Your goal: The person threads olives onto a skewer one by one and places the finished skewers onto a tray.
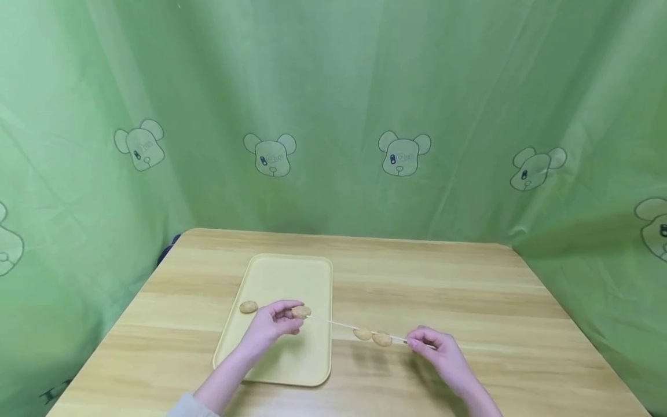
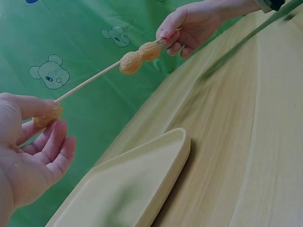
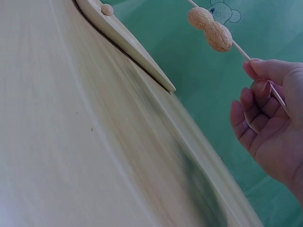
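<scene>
In the head view my left hand [image 1: 272, 322] pinches a wrinkled golden-brown ball [image 1: 301, 312] between thumb and fingers, above the tray. A thin wooden skewer [image 1: 336, 323] has its far end at this ball; how deep the tip goes in is hidden. Two more such balls, one [image 2: 130, 63] beside the other [image 3: 218, 37], sit threaded on the skewer, touching each other nearer my right hand [image 1: 439, 352]. That hand grips the skewer's near end between thumb and forefinger, above the table. One loose ball [image 1: 248, 307] lies at the tray's left side.
A pale yellow rectangular tray [image 1: 292, 278] lies on the left half of the wood-grain table [image 1: 443, 278]. A green curtain [image 1: 333, 87] with bear-head prints hangs around the back and sides.
</scene>
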### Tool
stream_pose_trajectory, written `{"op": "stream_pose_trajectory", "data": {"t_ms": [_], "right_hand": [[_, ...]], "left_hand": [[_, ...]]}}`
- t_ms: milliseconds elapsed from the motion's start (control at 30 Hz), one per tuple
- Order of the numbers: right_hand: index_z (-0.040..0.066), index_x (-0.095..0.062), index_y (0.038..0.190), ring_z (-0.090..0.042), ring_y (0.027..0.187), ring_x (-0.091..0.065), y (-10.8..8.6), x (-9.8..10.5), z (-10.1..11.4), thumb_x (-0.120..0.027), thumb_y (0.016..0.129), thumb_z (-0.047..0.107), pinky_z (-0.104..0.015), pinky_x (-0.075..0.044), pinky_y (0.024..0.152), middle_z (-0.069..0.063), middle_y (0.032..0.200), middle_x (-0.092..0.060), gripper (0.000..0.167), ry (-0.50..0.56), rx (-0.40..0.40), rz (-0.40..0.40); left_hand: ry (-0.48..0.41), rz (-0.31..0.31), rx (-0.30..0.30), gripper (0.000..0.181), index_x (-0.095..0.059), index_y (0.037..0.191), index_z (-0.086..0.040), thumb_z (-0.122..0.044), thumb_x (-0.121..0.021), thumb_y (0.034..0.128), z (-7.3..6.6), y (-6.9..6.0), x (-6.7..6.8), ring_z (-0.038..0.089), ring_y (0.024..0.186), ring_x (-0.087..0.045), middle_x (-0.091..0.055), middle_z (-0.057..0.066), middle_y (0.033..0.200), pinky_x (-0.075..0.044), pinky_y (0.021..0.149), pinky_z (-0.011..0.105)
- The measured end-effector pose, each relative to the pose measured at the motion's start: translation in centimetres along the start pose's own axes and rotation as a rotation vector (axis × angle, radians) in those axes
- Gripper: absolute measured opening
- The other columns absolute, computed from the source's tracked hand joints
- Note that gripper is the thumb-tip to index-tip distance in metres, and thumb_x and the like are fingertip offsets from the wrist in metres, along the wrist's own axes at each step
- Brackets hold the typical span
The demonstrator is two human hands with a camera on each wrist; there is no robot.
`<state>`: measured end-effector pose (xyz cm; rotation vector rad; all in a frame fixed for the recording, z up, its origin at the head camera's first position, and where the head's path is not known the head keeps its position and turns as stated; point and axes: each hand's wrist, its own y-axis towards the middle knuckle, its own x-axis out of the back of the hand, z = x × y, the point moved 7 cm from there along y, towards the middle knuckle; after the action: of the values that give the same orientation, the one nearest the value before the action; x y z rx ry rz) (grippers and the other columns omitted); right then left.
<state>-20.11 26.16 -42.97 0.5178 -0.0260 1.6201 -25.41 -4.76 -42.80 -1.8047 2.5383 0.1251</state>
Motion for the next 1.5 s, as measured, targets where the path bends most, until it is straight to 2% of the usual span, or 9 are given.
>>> {"op": "stream_pose_trajectory", "data": {"t_ms": [100,367,600,900,1133,1400,1500], "right_hand": [[-0.004,-0.064,0.089,-0.014,0.076,-0.058,-0.2,0.1,-0.2,-0.059,0.086,0.001,-0.022,-0.048,0.072,-0.008,0.082,-0.063,0.007,0.001,-0.019,0.005],[-0.005,-0.063,0.090,-0.016,0.075,-0.058,0.0,0.4,0.0,-0.058,0.087,0.001,-0.022,-0.049,0.071,-0.007,0.080,-0.061,0.008,0.010,0.013,0.028],[-0.002,-0.064,0.091,-0.016,0.075,-0.057,0.0,0.4,0.4,-0.058,0.088,0.000,-0.022,-0.049,0.071,-0.003,0.079,-0.061,0.007,0.005,0.044,0.035],[-0.003,-0.064,0.089,-0.008,0.073,-0.055,0.3,0.1,1.1,-0.058,0.087,-0.003,-0.022,-0.050,0.067,-0.002,0.076,-0.059,0.006,0.040,0.085,0.043],[-0.002,-0.064,0.089,-0.012,0.073,-0.056,0.3,-0.1,1.1,-0.058,0.087,-0.002,-0.024,-0.051,0.067,-0.002,0.076,-0.059,0.006,0.041,0.094,0.045],[-0.002,-0.064,0.088,-0.009,0.070,-0.054,0.5,-0.4,1.4,-0.058,0.086,-0.004,-0.025,-0.050,0.063,-0.005,0.074,-0.058,0.007,0.068,0.112,0.056],[-0.003,-0.063,0.088,-0.009,0.070,-0.054,0.5,-0.6,1.5,-0.057,0.086,-0.005,-0.024,-0.049,0.063,-0.003,0.075,-0.059,0.007,0.073,0.116,0.062]], "left_hand": [[-0.004,0.038,-0.017,0.046,-0.046,0.120,0.018,0.005,-0.062,0.0796,-0.1,-0.2,-0.3,0.010,0.076,-0.059,-0.060,0.004,0.088,-0.053,0.075,0.024],[0.048,0.025,-0.042,0.038,-0.052,0.114,0.017,0.005,-0.064,0.0801,-0.3,-0.2,-0.5,0.017,0.074,-0.061,-0.062,0.007,0.085,-0.054,0.073,0.025],[0.080,0.043,-0.066,0.037,-0.055,0.112,0.016,0.004,-0.066,0.0789,-0.5,-0.2,-0.6,0.011,0.069,-0.060,-0.063,0.011,0.084,-0.054,0.074,0.025],[0.054,0.053,-0.051,0.038,-0.055,0.112,0.016,0.004,-0.066,0.0780,-0.6,-0.4,-1.0,0.010,0.068,-0.061,-0.065,0.012,0.086,-0.052,0.078,0.025],[0.053,0.060,-0.061,0.038,-0.055,0.112,0.016,0.004,-0.066,0.0779,-0.6,-0.4,-1.2,0.010,0.068,-0.062,-0.066,0.013,0.087,-0.053,0.077,0.025],[0.056,0.062,-0.052,0.039,-0.056,0.112,0.015,0.002,-0.068,0.0770,-0.3,-0.2,-1.6,0.009,0.069,-0.063,-0.067,0.019,0.092,-0.052,0.079,0.025],[0.050,0.059,-0.053,0.039,-0.056,0.112,0.014,0.002,-0.068,0.0771,-0.4,-0.3,-1.7,0.009,0.069,-0.063,-0.068,0.018,0.093,-0.052,0.080,0.025]]}}
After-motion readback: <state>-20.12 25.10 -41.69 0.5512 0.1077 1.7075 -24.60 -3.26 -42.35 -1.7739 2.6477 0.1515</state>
